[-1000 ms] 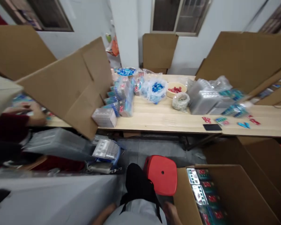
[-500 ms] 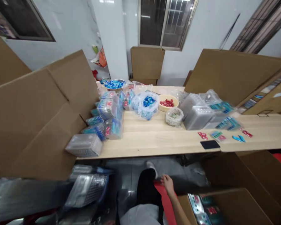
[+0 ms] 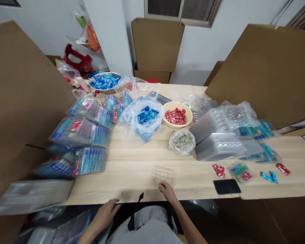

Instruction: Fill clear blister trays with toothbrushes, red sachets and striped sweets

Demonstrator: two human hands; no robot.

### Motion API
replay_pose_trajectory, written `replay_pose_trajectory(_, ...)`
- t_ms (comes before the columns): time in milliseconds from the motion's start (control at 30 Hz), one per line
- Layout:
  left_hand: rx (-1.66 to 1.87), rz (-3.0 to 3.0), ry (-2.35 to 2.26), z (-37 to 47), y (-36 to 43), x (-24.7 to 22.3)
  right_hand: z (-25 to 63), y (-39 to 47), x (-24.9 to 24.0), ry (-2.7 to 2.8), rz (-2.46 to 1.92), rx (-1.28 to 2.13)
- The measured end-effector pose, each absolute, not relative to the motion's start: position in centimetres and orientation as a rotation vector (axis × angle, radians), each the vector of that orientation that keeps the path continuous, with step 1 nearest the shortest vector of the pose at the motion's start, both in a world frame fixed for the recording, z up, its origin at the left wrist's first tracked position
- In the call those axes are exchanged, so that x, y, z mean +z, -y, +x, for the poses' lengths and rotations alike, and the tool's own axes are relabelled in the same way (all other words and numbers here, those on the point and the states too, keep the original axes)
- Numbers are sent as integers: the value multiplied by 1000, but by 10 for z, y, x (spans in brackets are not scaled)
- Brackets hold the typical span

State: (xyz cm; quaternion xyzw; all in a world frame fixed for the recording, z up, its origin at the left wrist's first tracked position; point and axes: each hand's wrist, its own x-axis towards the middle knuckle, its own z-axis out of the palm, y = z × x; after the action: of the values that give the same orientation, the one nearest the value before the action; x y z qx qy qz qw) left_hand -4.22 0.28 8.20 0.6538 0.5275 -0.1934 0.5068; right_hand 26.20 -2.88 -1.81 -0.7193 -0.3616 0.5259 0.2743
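Observation:
My right hand point(image 3: 167, 190) is at the front of the table, its fingers curled together at the near edge of a clear plastic blister tray point(image 3: 164, 173). The tray looks faint and smeared, and its pockets seem to hold nothing. My left hand point(image 3: 106, 212) is held over the table's front edge, fingers apart with nothing in them. Beyond the tray are a bag of small green-and-white packets point(image 3: 182, 142), a cream bowl of red packets point(image 3: 176, 117) and a plastic bag of blue packets point(image 3: 147, 115).
Filled blister packs point(image 3: 81, 134) are stacked at the left, beside a tall cardboard sheet point(image 3: 20, 88). Stacked clear trays point(image 3: 218, 145) stand at the right. Near them lie a black phone point(image 3: 227, 186), loose red packets point(image 3: 219, 170) and a filled pack point(image 3: 241, 172). A metal bowl point(image 3: 105, 90) holds blue sachets.
The view has moved closer to the table and tilted down. My right hand has risen from beside the red seat to the clear tray. My left hand has come into view.

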Motion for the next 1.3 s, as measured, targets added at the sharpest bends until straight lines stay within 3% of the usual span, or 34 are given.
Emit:
replay_pose_trajectory(100, -263, 1511, -1101, -16, -17, 103, 250, 27, -11, 1094, -1922, 1466)
replay_pose_trajectory(200, -294, 1482, -945, -2, -21, 111, 241, 20, -3, 1189, -1915, 1461)
replay_pose_trajectory(333, -345, 1533, -1054, -10, -37, 111, 235, 14, 8, 1280, -1932, 1432)
replay_pose_trajectory(433, -195, 1555, -1106, -6, -57, 124, 231, 11, 12, 1327, -1970, 1396)
replay_pose_trajectory(600, -182, 1681, -611, 25, -77, 142, 243, -3, 15, 1317, -2115, 1280)
replay_pose_trajectory(833, -601, 1769, -1263, -31, -93, 101, 295, 3, 23, 948, -2634, 914)
replay_pose_trajectory(1067, -295, 1576, -1191, 27, -115, 52, 284, 7, 12, 812, -2746, 938)
replay_pose_trajectory(1300, -75, 1310, -1186, 96, -100, 10, 272, -1, -1, 740, -2503, 946)
